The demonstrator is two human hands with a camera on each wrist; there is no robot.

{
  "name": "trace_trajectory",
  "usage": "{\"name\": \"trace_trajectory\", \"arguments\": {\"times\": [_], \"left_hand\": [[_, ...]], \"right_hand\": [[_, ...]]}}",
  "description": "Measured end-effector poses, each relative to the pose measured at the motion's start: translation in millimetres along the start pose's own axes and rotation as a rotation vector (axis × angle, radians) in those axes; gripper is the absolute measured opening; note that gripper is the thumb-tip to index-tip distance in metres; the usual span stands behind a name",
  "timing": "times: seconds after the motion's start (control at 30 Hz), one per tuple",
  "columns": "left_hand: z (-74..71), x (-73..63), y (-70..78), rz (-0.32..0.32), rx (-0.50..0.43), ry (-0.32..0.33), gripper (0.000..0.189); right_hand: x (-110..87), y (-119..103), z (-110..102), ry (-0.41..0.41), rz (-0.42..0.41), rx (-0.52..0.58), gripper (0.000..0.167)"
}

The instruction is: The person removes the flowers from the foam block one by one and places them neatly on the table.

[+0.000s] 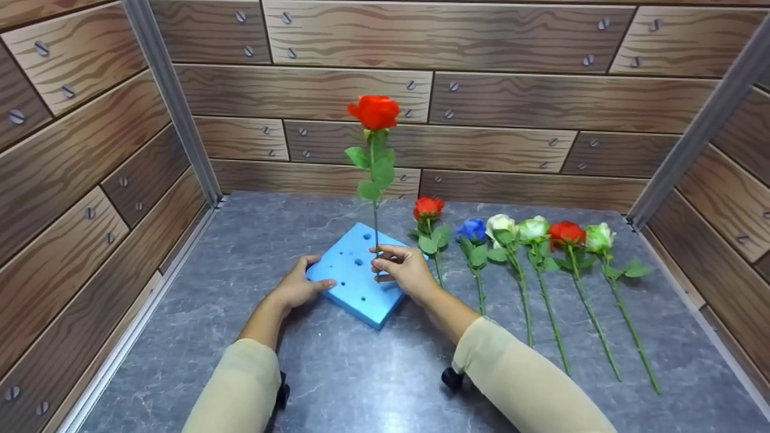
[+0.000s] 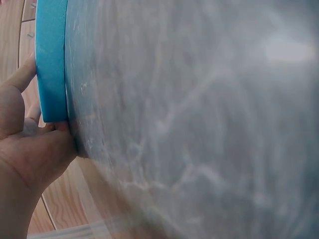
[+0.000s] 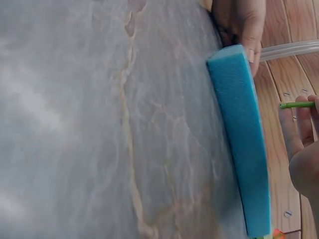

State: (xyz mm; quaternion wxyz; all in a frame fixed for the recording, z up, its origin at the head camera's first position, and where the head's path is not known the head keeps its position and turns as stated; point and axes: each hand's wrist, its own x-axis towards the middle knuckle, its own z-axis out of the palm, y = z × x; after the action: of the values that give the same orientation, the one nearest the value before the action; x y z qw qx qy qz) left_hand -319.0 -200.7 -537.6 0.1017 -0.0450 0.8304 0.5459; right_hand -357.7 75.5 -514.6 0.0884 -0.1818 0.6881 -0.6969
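Note:
In the head view, my right hand (image 1: 408, 272) pinches the stem of a red artificial rose (image 1: 376, 112) between thumb and fingers, holding it upright over a blue foam block (image 1: 355, 278) with several holes. The stem's green lower end (image 3: 295, 105) shows in the right wrist view, apart from the block's top face. At the block's left corner my left hand (image 1: 295, 287) grips the edge, thumb on top. The left wrist view shows that hand (image 2: 37, 149) against the side of the block (image 2: 51, 64).
Right of the block, another red rose (image 1: 428, 207), a blue rose (image 1: 471, 230), a white rose (image 1: 501, 227) and several more lie side by side on the grey marbled table (image 1: 198, 337). Wood-patterned walls (image 1: 457, 36) enclose the back and both sides.

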Motion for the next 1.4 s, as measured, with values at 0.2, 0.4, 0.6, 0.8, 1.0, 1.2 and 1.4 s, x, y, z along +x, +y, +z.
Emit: {"name": "trace_trajectory", "arguments": {"times": [0.2, 0.4, 0.6, 0.8, 1.0, 1.2, 1.4], "left_hand": [[0.6, 1.6, -1.1, -0.005, 0.034, 0.006, 0.087], [1.3, 2.2, -1.5, -0.015, 0.043, -0.003, 0.086], [0.7, 1.6, 0.1, -0.015, 0.041, -0.007, 0.085], [1.1, 1.9, 0.1, -0.02, 0.033, -0.01, 0.087], [0.0, 3.8, -0.4, -0.021, 0.025, -0.019, 0.087], [1.1, 1.6, 0.1, -0.021, 0.032, -0.025, 0.089], [1.9, -1.0, 1.6, -0.011, 0.032, -0.032, 0.088]], "right_hand": [[-15.9, -9.8, -19.8, -0.039, 0.047, -0.016, 0.036], [-33.2, -11.9, -37.4, -0.074, 0.085, -0.119, 0.042], [-49.6, -15.9, -48.4, -0.042, 0.08, -0.26, 0.038], [-64.4, -18.4, -58.7, -0.037, 0.101, -0.282, 0.035], [-76.9, -18.9, -69.1, -0.01, 0.11, -0.291, 0.037], [-88.8, -23.2, -78.9, 0.001, 0.129, -0.297, 0.04], [-100.9, -30.1, -90.4, 0.014, 0.139, -0.324, 0.042]]}}
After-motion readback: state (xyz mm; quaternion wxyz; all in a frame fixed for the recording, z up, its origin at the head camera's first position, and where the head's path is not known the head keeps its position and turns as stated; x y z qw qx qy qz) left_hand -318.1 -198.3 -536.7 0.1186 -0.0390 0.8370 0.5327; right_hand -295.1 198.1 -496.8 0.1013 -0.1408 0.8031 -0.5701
